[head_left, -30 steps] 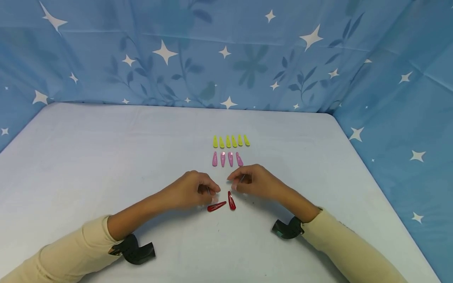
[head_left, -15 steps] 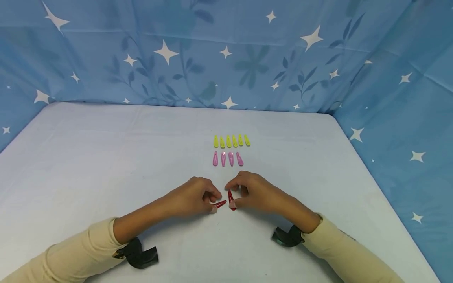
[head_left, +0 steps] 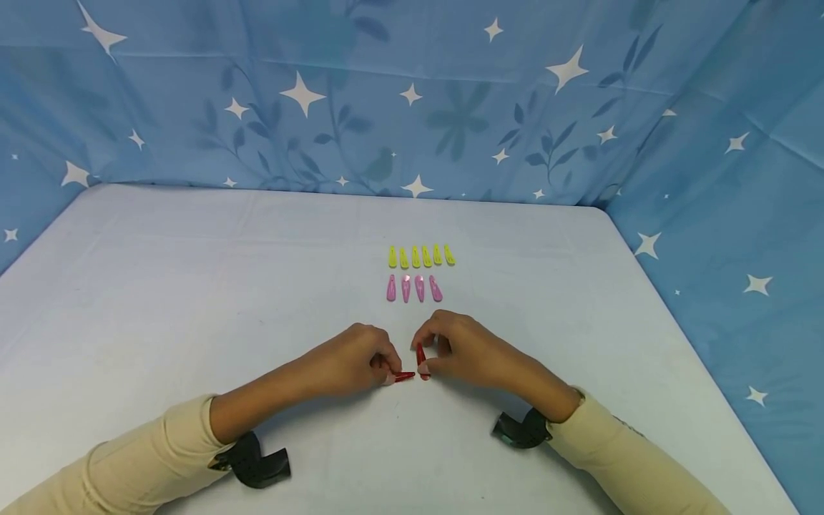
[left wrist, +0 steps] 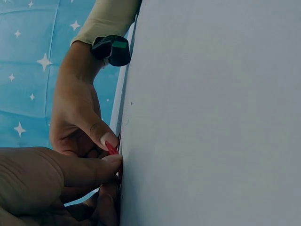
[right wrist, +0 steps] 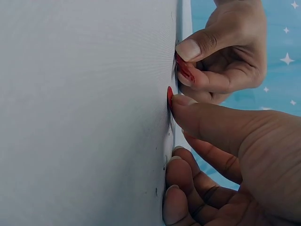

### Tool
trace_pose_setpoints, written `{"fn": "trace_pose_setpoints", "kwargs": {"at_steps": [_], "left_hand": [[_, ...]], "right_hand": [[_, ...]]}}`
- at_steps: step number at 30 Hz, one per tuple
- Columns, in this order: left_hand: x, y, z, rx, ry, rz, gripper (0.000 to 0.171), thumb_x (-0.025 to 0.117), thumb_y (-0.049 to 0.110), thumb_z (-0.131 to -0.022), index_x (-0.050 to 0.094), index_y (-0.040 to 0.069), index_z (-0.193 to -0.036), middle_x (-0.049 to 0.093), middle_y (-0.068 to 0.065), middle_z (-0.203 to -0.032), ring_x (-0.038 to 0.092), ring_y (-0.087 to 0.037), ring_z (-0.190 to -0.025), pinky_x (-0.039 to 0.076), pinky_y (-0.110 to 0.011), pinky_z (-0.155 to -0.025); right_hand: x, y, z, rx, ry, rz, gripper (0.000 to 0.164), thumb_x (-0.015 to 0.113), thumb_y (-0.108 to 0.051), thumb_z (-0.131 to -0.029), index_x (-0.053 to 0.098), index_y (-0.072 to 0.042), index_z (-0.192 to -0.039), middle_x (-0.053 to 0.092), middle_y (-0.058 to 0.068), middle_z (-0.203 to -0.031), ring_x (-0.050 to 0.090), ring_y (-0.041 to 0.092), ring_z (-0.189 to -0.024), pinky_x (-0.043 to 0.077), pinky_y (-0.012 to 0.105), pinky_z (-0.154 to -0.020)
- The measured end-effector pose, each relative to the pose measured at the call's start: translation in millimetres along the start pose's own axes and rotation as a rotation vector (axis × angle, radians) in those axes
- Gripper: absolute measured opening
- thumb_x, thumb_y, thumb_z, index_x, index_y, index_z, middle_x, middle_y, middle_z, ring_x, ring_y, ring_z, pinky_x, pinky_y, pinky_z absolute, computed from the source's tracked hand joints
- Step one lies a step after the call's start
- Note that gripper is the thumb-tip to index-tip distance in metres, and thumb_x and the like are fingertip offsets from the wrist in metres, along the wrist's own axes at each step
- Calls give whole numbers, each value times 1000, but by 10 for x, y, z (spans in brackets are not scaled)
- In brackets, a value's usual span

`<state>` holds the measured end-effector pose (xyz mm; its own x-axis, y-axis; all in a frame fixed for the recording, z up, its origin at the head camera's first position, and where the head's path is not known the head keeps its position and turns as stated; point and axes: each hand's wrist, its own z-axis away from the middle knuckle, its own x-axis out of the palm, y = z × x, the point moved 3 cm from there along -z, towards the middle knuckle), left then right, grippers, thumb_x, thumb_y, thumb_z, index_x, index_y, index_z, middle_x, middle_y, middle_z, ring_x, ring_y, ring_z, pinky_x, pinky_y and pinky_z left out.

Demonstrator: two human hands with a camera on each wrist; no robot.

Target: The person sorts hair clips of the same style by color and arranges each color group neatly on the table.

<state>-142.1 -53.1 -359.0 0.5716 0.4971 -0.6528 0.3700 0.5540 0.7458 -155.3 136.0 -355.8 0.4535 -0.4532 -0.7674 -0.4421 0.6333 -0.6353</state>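
Two red snap hair clips are between my hands, close over the white table. My left hand (head_left: 357, 361) pinches one red hair clip (head_left: 405, 376) between thumb and fingers, and its narrow end sticks out to the right. The other red hair clip (head_left: 421, 352) stands lengthwise away from me between the thumb and forefinger of my right hand (head_left: 470, 354). In the right wrist view, the left hand's clip (right wrist: 185, 68) is tilted, while the right thumb (right wrist: 188, 110) lies against its own clip (right wrist: 170, 98). My thumbs and fingertips hide parts of both clips.
Beyond my hands lies a row of several pink hair clips (head_left: 405, 288), with a row of several yellow hair clips (head_left: 415, 257) behind it. The white table (head_left: 193, 286) meets a blue star-patterned curtain (head_left: 360, 107) at its far and right edges.
Both hands have come down and toward me onto the red clips and gripped them. The left clip has swung nearly level, pointing right; the right clip has shifted slightly. The pink and yellow rows stay put.
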Motion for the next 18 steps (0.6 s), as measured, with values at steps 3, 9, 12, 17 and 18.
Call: {"fn": "trace_pose_setpoints", "kwargs": {"at_steps": [3,9,12,17,18], "left_hand": [[10,14,-7,-16,-21,-14,9,70,0,-86,73,8,-84,62,4,-79,54,-9,-71,47,-21,-65],[13,37,-3,-8,-37,-54,15,70,3,-87,69,13,-77,56,5,-75,52,-9,-71,46,-21,-63],[5,30,-3,7,-18,-44,15,69,4,-88,69,14,-77,58,7,-73,52,-8,-69,46,-21,-63],[1,4,-12,36,-9,-20,16,64,4,-92,75,12,-101,65,6,-81,50,-8,-70,44,-21,-65],[-1,2,-11,45,-9,-25,20,63,3,-93,75,11,-107,66,5,-85,50,-8,-72,44,-21,-67]], "right_hand": [[1,3,-1,7,-1,-8,25,82,-17,-81,71,-16,-104,61,-5,-91,53,9,-74,48,20,-66],[-10,2,-18,2,-3,-19,25,82,-17,-81,71,-16,-103,62,-5,-92,54,9,-74,49,20,-67],[-22,9,-23,-4,-3,-27,25,80,-14,-83,70,-14,-105,63,-5,-92,55,9,-75,50,20,-67],[-43,30,-12,-16,-24,-69,23,71,-4,-88,69,-10,-110,65,-3,-91,56,7,-76,51,21,-69],[-45,33,-9,-20,-30,-78,23,69,-2,-89,68,-9,-111,65,-2,-89,57,6,-75,51,21,-68]]}}
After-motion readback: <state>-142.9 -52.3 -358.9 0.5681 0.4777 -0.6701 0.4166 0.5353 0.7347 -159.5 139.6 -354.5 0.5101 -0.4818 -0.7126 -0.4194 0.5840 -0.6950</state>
